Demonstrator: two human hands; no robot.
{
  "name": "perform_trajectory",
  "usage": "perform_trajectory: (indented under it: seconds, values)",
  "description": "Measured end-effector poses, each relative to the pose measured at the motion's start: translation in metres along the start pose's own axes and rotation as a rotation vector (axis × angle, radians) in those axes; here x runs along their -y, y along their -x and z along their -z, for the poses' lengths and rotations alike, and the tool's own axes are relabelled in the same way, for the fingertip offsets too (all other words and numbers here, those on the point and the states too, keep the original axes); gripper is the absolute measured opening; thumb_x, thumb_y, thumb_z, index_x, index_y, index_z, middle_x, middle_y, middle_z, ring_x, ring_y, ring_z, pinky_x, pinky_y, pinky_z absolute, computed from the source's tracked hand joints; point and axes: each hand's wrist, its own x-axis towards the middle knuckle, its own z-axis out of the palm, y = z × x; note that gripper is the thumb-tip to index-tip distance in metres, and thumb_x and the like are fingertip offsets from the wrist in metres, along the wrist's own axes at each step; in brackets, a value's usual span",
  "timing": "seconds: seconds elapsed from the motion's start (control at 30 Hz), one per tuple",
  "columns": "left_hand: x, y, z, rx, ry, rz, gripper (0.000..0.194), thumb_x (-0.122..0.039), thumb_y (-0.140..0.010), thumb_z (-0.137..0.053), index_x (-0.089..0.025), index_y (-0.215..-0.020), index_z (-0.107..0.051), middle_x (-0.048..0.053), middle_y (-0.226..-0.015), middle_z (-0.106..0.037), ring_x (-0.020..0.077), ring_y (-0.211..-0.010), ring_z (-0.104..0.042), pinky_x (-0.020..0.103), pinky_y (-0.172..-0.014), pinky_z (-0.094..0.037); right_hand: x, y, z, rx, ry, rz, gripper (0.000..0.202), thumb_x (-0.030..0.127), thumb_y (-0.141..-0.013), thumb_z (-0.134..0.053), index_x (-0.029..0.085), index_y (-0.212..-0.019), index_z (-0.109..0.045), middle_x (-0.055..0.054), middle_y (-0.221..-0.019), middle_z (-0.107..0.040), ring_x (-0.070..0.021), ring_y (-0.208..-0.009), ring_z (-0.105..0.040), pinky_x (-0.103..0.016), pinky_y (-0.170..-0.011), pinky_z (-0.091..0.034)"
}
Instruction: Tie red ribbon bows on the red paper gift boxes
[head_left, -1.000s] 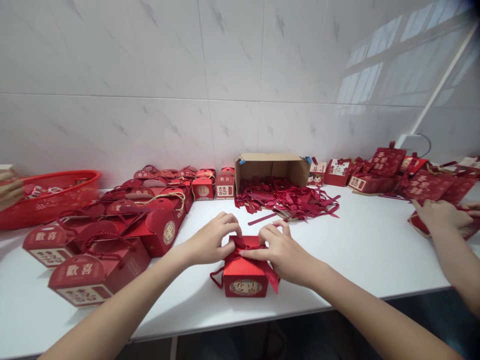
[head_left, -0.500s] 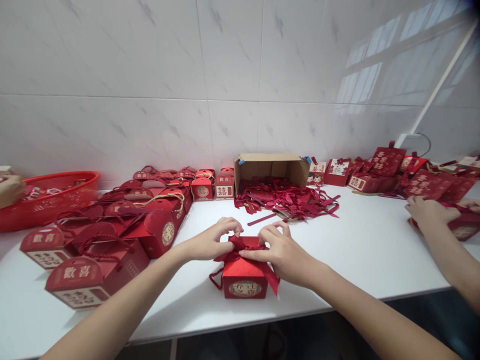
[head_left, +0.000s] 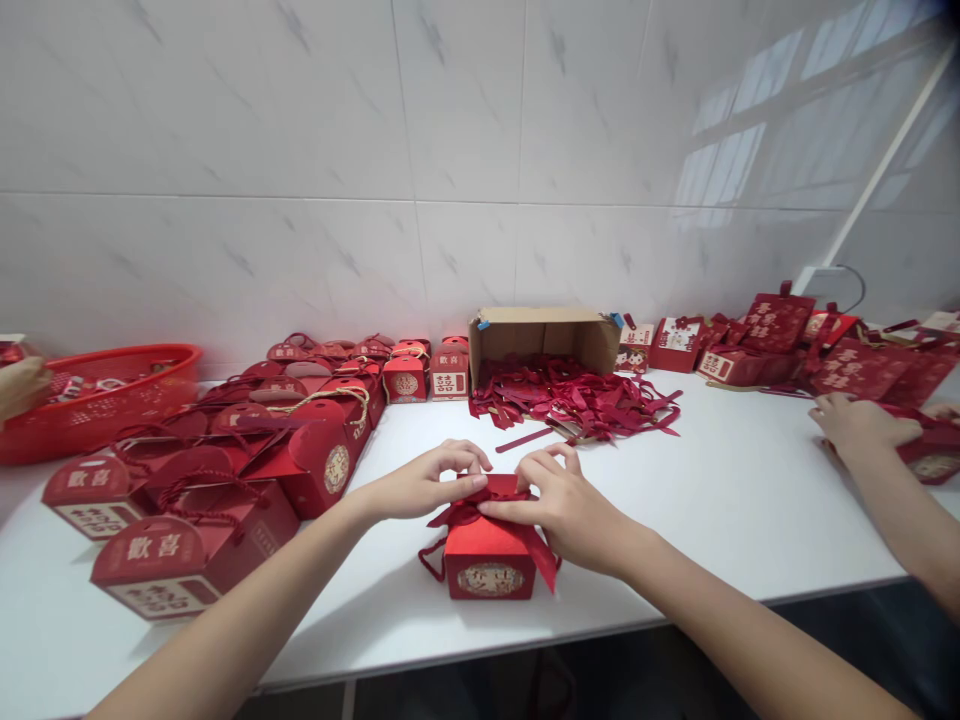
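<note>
Marbled wall (head_left: 300,110) — white, grey-veined

Glossy, smooth red ribbon bow (head_left: 463,510)

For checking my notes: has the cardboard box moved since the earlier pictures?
No, the cardboard box keeps its place below the same seam of the tiled wall.

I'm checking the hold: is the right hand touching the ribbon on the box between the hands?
Touching. The head view shows the right hand laying a fingertip on the ribbon, atop the red box.
</note>
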Motion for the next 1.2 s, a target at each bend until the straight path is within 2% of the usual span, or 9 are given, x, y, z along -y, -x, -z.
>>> perform_trajectory:
  seconds: [0.17, 0.4, 0.53, 0.63, 0.77, 0.93, 1.2]
  values:
    - [-0.003, -0.001, 0.000, -0.046, 0.027, 0.027, 0.032, -0.039, -0.089, -0.041, -0.018, -0.071, -0.058, 0.005, -0.113, -0.058, 0.0169, -0.102, -0.052, 0.029, -0.091, -0.040, 0.000, 0.001, 0.000, -0.003, -0.005, 0.001, 0.042, 0.014, -0.089, -0.044, 0.039, -0.121, -0.053, -0.003, -0.082, -0.046, -0.0167, -0.082, -0.042, -0.040, -0.085, -0.025]
    - [-0.002, -0.001, -0.009, -0.192, 0.065, 0.096, 0.026, -0.039, -0.080, -0.055, -0.017, -0.068, -0.052, 0.005, -0.103, -0.061, 0.0180, -0.095, -0.054, 0.032, -0.087, -0.041, 0.000, 0.002, -0.001, -0.034, -0.018, 0.024, 0.037, 0.015, -0.089, -0.044, 0.037, -0.115, -0.059, -0.003, -0.079, -0.046, -0.0162, -0.079, -0.040, -0.037, -0.081, -0.026]
    - [-0.005, -0.001, -0.019, -0.256, 0.195, 0.130, 0.025, -0.038, -0.077, -0.059, -0.016, -0.067, -0.053, 0.004, -0.092, -0.063, 0.0170, -0.086, -0.056, 0.030, -0.080, -0.044, -0.001, 0.002, -0.002, -0.090, -0.028, 0.032, 0.036, 0.013, -0.088, -0.045, 0.036, -0.111, -0.061, -0.003, -0.078, -0.049, -0.0164, -0.080, -0.043, -0.037, -0.081, -0.025]
    - [-0.013, -0.003, -0.025, -0.304, 0.279, 0.154, 0.024, -0.035, -0.076, -0.061, -0.016, -0.064, -0.053, 0.003, -0.083, -0.063, 0.0145, -0.076, -0.056, 0.027, -0.074, -0.044, 0.000, 0.002, -0.003, -0.147, -0.052, 0.006, 0.036, 0.008, -0.087, -0.042, 0.028, -0.110, -0.060, -0.003, -0.079, -0.055, -0.0163, -0.082, -0.048, -0.036, -0.082, -0.024]
    - [-0.017, -0.007, -0.029, -0.311, 0.347, 0.187, 0.027, -0.035, -0.074, -0.063, -0.014, -0.058, -0.055, 0.004, -0.081, -0.065, 0.0146, -0.072, -0.057, 0.027, -0.071, -0.044, 0.001, 0.003, -0.005, -0.264, -0.141, -0.100, 0.024, 0.008, -0.084, -0.046, 0.018, -0.103, -0.058, -0.002, -0.082, -0.064, -0.0149, -0.083, -0.054, -0.035, -0.084, -0.023]
    - [-0.013, -0.010, -0.032, -0.320, 0.376, 0.232, 0.029, -0.035, -0.070, -0.066, -0.014, -0.053, -0.057, 0.006, -0.076, -0.067, 0.0183, -0.075, -0.061, 0.030, -0.074, -0.045, -0.001, 0.004, -0.010, -0.431, -0.106, -0.097, 0.016, 0.010, -0.084, -0.053, 0.022, -0.085, -0.063, 0.003, -0.073, -0.068, -0.0133, -0.083, -0.057, -0.035, -0.086, -0.020]
    - [-0.009, -0.010, -0.032, -0.309, 0.402, 0.268, 0.027, -0.033, -0.066, -0.070, -0.015, -0.051, -0.056, 0.005, -0.066, -0.066, 0.0236, -0.089, -0.061, 0.034, -0.081, -0.044, -0.005, 0.014, -0.019, -0.508, -0.136, -0.185, 0.016, 0.011, -0.081, -0.058, 0.025, -0.080, -0.065, 0.006, -0.072, -0.069, -0.0133, -0.083, -0.058, -0.036, -0.086, -0.020]
